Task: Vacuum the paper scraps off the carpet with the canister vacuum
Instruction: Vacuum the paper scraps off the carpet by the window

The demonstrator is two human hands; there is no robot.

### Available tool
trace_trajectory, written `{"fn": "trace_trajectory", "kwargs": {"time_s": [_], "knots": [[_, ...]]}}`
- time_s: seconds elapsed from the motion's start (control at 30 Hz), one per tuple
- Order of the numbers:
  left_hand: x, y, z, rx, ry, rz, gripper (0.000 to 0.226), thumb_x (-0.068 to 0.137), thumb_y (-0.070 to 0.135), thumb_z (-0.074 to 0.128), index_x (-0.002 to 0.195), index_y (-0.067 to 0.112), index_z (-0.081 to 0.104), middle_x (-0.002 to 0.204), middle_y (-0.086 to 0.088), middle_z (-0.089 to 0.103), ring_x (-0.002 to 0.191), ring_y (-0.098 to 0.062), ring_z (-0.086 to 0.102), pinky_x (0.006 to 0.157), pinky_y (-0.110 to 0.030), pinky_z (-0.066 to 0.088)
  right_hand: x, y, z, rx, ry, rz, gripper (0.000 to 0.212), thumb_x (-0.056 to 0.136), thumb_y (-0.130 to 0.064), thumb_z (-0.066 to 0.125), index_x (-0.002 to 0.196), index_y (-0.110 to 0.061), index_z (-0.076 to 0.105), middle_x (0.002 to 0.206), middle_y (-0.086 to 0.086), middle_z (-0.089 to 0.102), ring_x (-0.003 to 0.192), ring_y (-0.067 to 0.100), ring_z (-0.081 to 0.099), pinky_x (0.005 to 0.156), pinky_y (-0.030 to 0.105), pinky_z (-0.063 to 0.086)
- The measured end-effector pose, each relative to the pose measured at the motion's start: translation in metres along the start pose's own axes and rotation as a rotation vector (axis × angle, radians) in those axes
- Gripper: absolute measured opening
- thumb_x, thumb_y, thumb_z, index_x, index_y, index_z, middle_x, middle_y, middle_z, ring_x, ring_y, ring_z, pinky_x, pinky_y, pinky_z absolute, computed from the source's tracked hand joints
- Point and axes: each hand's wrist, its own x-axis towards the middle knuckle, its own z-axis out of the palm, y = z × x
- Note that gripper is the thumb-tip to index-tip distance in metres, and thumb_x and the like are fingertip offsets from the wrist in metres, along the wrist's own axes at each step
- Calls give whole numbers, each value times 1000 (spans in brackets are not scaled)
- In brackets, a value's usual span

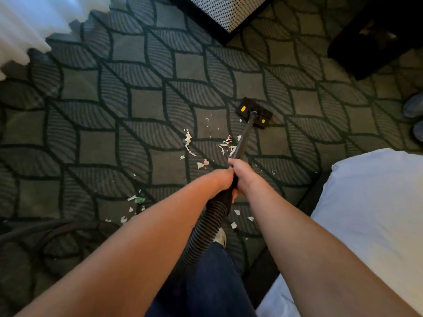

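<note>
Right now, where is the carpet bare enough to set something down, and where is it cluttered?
Bare carpet lies left of the vacuum head up to the white fabric, and beyond the head toward the patterned furniture. Crowded: paper scraps litter the stretch between the head and the left hand and right hand gripping the wand, and beside the hose.

Furnishings seen at frame edges.
White bedding [370, 213] is seen btm right, white fabric [27, 26] top left; a woven-patterned panel [229, 10] is set top centre, w/ dark furniture [377, 35] near it.
</note>
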Motion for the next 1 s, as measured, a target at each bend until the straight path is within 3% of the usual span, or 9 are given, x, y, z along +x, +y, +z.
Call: {"fn": "trace_trajectory", "kwargs": {"time_s": [0.07, 0.13, 0.3, 0.43, 0.53, 0.63, 0.8, 0.9, 1.0], "knots": [[-4, -5, 3, -50, -1, -19, 60, 104, 46, 25, 73, 3, 53, 39, -9, 50, 34, -19, 46, 41, -23, 41, -6, 7, -2, -7, -21, 8, 25, 100, -29, 48, 91, -7, 55, 83, 11, 58, 73, 27, 56, 57, 33, 44], [-10, -17, 10, -6, -23, -7, 59, 105, 43, 25, 76, 0, 53, 46, -13, 51, 41, -23, 47, 45, -29, 41, -12, 17, -6, -6, -46, 17, 25, 99, -27, 49, 85, -8, 55, 81, 10, 60, 72, 26, 58, 57, 32, 44], [-20, -43, 30, -49, 36, -47, 61, 104, 46, 26, 71, 3, 54, 47, -13, 52, 42, -24, 48, 46, -28, 41, -21, 46, -17, -3, -57, 32, 18, 98, -25, 52, 99, -8, 58, 84, 9, 63, 75, 24, 62, 62, 33, 50], [-31, -65, 40, -132, 62, -93, 58, 102, 49, 31, 77, 3, 56, 53, -12, 53, 46, -24, 49, 51, -30, 44, -33, 69, -22, -31, -57, 46, 31, 98, -28, 53, 119, -7, 57, 101, 11, 65, 91, 26, 63, 78, 41, 54], [-38, -76, 43, -138, 85, -90, 56, 101, 49, 34, 85, 2, 60, 59, -12, 54, 49, -23, 50, 61, -34, 47, -42, 78, -21, -35, -67, 49, 28, 98, -26, 53, 117, -6, 58, 84, 8, 60, 80, 24, 60, 74, 40, 53], [-48, -87, 41, -128, 87, -107, 57, 102, 49, 32, 78, 3, 57, 57, -11, 54, 49, -23, 50, 59, -33, 47, -51, 89, -19, -50, -63, 42, 32, 100, -26, 51, 120, -2, 58, 97, 12, 63, 90, 26, 61, 82, 42, 52], [-67, -109, 35, -33, 95, -110, 60, 102, 49, 28, 76, 4, 57, 47, -8, 55, 47, -22, 51, 53, -28, 45, -69, 113, -7, -21, -84, 82, 36, 99, -29, 51, 124, -4, 59, 100, 11, 64, 89, 25, 61, 74, 40, 49], [-76, -128, 26, 9, 74, -91, 56, 104, 45, 27, 94, 1, 61, 56, -10, 54, 48, -23, 51, 52, -29, 46, -78, 132, 5, -14, -85, 78, 34, 100, -30, 51, 121, -5, 58, 100, 11, 64, 87, 25, 61, 68, 39, 49], [-74, -156, 14, 48, 86, -64, 57, 104, 44, 27, 117, 0, 60, 67, -11, 57, 58, -23, 54, 69, -35, 52, -84, 154, 23, 13, -80, 75, 32, 100, -29, 50, 117, -3, 59, 95, 10, 63, 82, 24, 60, 63, 36, 48]]}}
